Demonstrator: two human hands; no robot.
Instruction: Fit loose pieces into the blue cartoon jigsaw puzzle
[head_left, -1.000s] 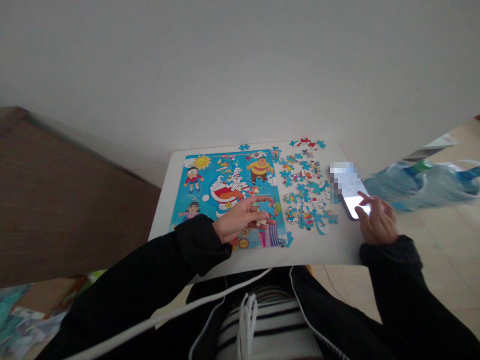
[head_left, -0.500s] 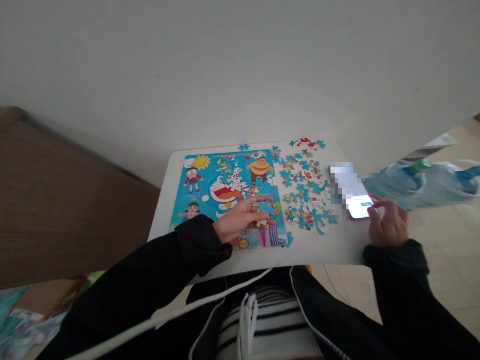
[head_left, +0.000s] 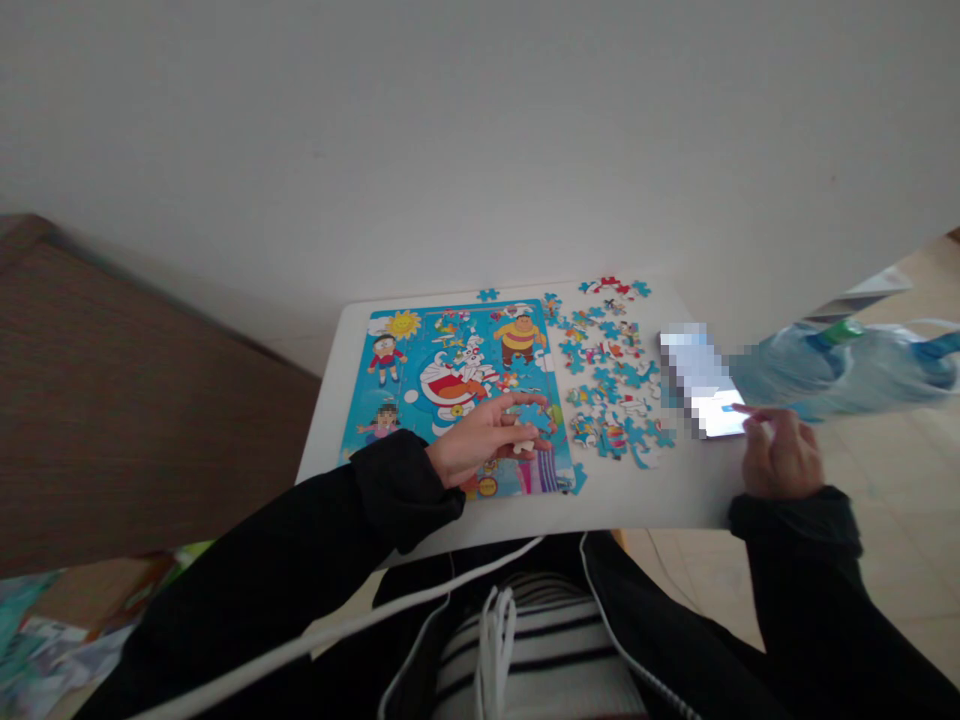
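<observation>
My left hand [head_left: 491,430] is over the lower right of a blue cartoon jigsaw puzzle [head_left: 356,430], its fingers curled round a small puzzle piece [head_left: 523,448] showing a pale side. The hand covers part of the picture beneath it. At the table's right edge lies a smartphone [head_left: 721,412] with a lit, partly pixelated screen. My right hand [head_left: 784,455] has its index finger stretched onto the lower part of that screen. Its other fingers are bent, and nothing is held in them.
Loose puzzle pieces [head_left: 611,380] are scattered between the puzzle and the phone on a small white table [head_left: 525,515]. One blue piece [head_left: 488,295] lies by the back edge, against the wall. Large clear plastic bottles [head_left: 847,370] lie beyond the right side. A brown panel [head_left: 135,400] stands left.
My right hand has shifted slightly right, and its index finger now reaches out straighter on the phone's screen. My left hand stays in place with the puzzle piece.
</observation>
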